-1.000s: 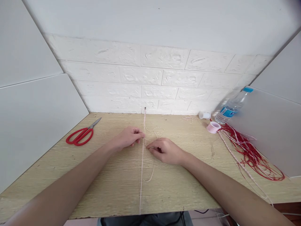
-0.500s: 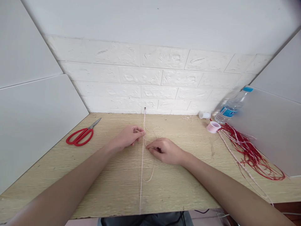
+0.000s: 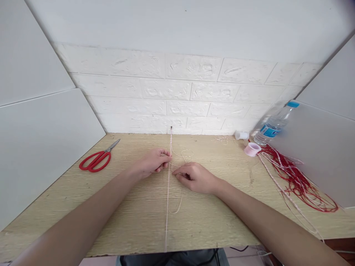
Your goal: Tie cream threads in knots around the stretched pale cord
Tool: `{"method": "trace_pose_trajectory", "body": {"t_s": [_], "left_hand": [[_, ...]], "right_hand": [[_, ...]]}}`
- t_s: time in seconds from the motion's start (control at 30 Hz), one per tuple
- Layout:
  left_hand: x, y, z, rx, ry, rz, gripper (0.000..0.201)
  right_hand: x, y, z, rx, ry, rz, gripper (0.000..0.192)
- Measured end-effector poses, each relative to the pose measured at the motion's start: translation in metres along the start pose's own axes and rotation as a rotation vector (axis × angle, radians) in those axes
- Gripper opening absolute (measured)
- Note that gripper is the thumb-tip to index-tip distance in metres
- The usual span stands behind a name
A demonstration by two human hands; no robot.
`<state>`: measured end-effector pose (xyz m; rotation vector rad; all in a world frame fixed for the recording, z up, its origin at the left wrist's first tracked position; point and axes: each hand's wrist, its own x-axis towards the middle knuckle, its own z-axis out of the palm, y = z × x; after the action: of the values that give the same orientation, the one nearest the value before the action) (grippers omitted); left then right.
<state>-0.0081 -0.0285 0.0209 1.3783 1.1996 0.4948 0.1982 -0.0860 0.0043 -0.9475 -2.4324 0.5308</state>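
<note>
A taut pale pink cord [image 3: 167, 207] runs from a pin at the wall base down to the table's near edge. My left hand [image 3: 153, 162] pinches this cord from the left, fingertips closed on it. My right hand [image 3: 195, 177] sits just right of the cord, fingers closed on a loose strand [image 3: 180, 201] that loops above the hands and trails toward me in a curl.
Red-handled scissors [image 3: 95, 161] lie at the left on the wooden table [image 3: 83, 207]. At the right are a pink thread spool [image 3: 252, 149], a small white spool [image 3: 241, 135], a lying water bottle [image 3: 273, 127] and a bundle of red cords [image 3: 298, 183].
Both hands stay in place on the cords; my left fingertips shifted very slightly. The view drifted a little.
</note>
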Motion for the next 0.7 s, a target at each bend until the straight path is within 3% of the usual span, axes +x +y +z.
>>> {"method": "trace_pose_trajectory", "body": {"t_s": [0.7], "left_hand": [[0.0021,-0.0031,-0.0099,0.211,0.041,-0.050,0.035]], "right_hand": [[-0.0018,0.0021,0.0022,0.017,0.018,0.022,0.028]]}}
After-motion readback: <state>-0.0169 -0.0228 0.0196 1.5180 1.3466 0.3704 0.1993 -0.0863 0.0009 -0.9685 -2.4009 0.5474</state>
